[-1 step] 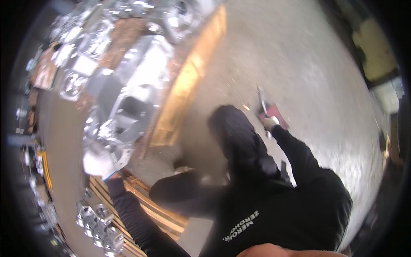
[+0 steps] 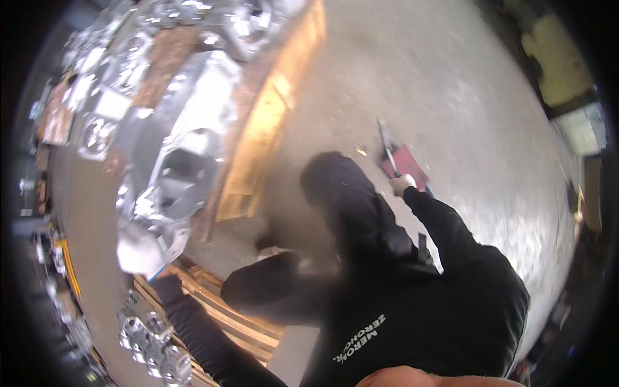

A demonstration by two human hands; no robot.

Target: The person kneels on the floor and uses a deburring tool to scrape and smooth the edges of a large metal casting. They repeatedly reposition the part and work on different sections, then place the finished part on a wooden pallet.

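My right hand [image 2: 403,185], in a white glove, is closed around the end of a long slim tool [image 2: 385,142] with a grey metal shaft; its exact kind does not show. Under the shaft, a dark red flat piece [image 2: 409,164] lies on the concrete floor. My left hand [image 2: 140,251], also gloved in white, is against the near end of a large shiny metal casting [image 2: 187,151] with dark hollows in it. Motion blur smears the left fingers, so whether they grip the casting cannot be told.
More silvery castings [image 2: 248,22] lie around the large one, with a wooden board edge [image 2: 264,142] along their right side. Below my left arm are a slatted wooden pallet [image 2: 248,332] and several small metal parts [image 2: 151,342]. My bent knees [image 2: 338,187] are between both hands.
The castings and board have shifted slightly left in view. My right hand has moved slightly with the tool, whose tip now shows farther up and left.
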